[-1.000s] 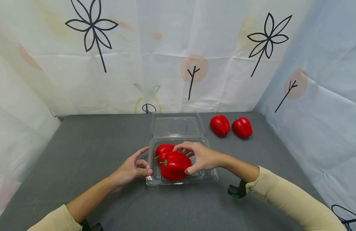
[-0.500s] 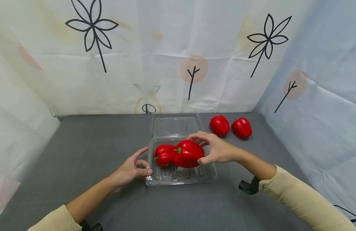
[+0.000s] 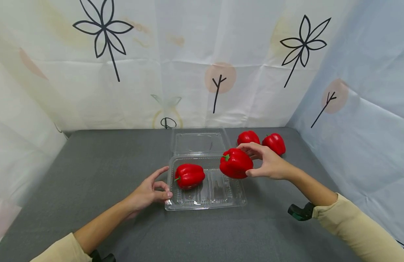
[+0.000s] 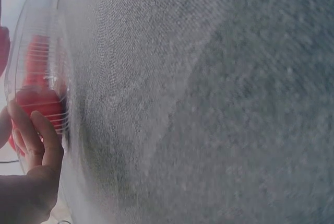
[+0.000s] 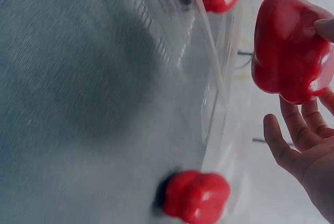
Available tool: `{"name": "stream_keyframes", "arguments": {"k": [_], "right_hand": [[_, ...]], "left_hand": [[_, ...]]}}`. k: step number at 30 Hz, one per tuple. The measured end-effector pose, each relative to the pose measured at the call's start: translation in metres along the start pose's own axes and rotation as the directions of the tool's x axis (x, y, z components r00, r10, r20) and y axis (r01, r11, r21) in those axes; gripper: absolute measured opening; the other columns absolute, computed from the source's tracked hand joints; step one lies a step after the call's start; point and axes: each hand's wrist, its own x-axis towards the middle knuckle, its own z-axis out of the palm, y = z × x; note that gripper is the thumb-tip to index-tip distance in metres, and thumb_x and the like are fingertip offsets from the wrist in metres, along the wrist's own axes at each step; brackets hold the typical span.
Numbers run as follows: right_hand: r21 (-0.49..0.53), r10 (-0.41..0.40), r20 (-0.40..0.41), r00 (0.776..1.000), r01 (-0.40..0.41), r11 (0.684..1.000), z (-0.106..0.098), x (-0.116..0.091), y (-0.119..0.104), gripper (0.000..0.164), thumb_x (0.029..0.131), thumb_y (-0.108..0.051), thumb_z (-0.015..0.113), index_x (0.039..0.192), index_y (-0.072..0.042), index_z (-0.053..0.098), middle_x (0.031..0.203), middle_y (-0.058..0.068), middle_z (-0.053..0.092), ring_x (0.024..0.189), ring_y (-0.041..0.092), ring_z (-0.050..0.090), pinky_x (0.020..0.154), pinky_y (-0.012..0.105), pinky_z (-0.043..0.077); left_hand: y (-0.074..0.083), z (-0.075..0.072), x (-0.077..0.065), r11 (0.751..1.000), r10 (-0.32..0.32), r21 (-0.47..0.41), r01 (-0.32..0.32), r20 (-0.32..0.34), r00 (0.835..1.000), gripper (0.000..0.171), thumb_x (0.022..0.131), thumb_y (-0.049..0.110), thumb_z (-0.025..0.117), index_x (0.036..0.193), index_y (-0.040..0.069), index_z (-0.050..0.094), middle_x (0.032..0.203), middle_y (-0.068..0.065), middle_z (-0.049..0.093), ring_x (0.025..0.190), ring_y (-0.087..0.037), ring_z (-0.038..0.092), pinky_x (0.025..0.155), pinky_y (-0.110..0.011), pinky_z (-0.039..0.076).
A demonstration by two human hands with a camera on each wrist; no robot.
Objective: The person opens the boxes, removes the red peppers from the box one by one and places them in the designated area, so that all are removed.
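Note:
A red bell pepper [image 3: 235, 163] with a green stem hangs above the right rim of a clear plastic container [image 3: 205, 208]. My right hand [image 3: 268, 162] holds it from its right side, between thumb and fingers. In the right wrist view, the held bell pepper [image 5: 287, 46] is off the table, with some fingers spread below it. A second bell pepper [image 3: 190, 176] lies on its side in the left part of the container. My left hand [image 3: 152, 193] holds the container's left edge, its thumb at the rim; in the left wrist view its fingers [image 4: 48, 135] touch the ribbed wall.
Two more red bell peppers [image 3: 248, 137] [image 3: 274, 143] lie at the back right of the grey table [image 3: 116, 156], the nearer-left one partly behind my right hand. The container's hinged lid [image 3: 200, 142] lies folded back. Printed cloth [image 3: 188, 43] hangs behind and at both sides.
My right hand has lifted the bell pepper off the other one in the container and carried it right and away from me. My left hand has stayed at the container's edge.

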Motion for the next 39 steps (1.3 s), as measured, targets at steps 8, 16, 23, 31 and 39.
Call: {"name": "stream_keyframes", "arguments": {"k": [8,16,23,31,39], "right_hand": [[0.003,0.041,-0.066,0.997,-0.041,0.999,-0.015,-0.012,0.024,0.067,0.074,-0.006,0.08,0.136,-0.004,0.052,0.123,0.012,0.06,0.102,0.031,0.062,0.084,0.03,0.056],[-0.05,0.127,-0.127,0.984,-0.134,0.99,-0.026,-0.021,0.042,0.065,0.078,-0.007,0.077,0.137,-0.001,0.051,0.122,0.016,0.059,0.102,0.032,0.06,0.083,0.033,0.055],[-0.091,0.138,-0.157,0.978,-0.154,0.984,-0.032,-0.034,0.055,0.064,0.079,-0.006,0.076,0.137,0.002,0.049,0.123,0.02,0.058,0.102,0.032,0.06,0.082,0.036,0.055],[-0.118,0.156,-0.205,0.966,-0.183,0.976,-0.033,-0.048,0.075,0.063,0.082,-0.004,0.074,0.139,0.003,0.047,0.126,0.022,0.053,0.103,0.034,0.057,0.08,0.028,0.054],[-0.132,0.19,-0.272,0.943,-0.232,0.964,-0.036,-0.063,0.087,0.062,0.082,-0.004,0.074,0.137,0.005,0.048,0.12,0.023,0.053,0.103,0.041,0.056,0.078,0.022,0.052]], "left_hand": [[-0.003,0.001,-0.002,0.999,0.019,-0.046,-0.018,0.015,1.0,0.092,0.089,0.006,0.073,0.158,0.014,0.013,0.092,-0.007,0.059,0.077,-0.019,0.061,0.078,-0.036,0.056],[-0.003,0.001,-0.004,0.996,-0.003,-0.092,0.006,0.031,1.0,0.095,0.089,0.006,0.073,0.159,0.018,0.01,0.095,-0.009,0.058,0.079,-0.021,0.061,0.068,-0.043,0.06],[-0.005,0.001,-0.004,0.993,0.005,-0.122,-0.001,0.035,0.999,0.095,0.089,0.003,0.072,0.159,0.019,0.01,0.096,-0.009,0.056,0.082,-0.02,0.061,0.066,-0.045,0.06],[-0.008,0.003,-0.004,0.991,0.009,-0.13,-0.003,0.041,0.999,0.093,0.09,0.005,0.073,0.158,0.02,0.011,0.097,-0.009,0.055,0.081,-0.02,0.061,0.068,-0.046,0.06],[-0.006,0.003,-0.003,0.991,0.007,-0.131,-0.003,0.03,1.0,0.093,0.089,0.005,0.073,0.158,0.021,0.012,0.097,-0.009,0.056,0.08,-0.02,0.061,0.067,-0.046,0.06]]}}
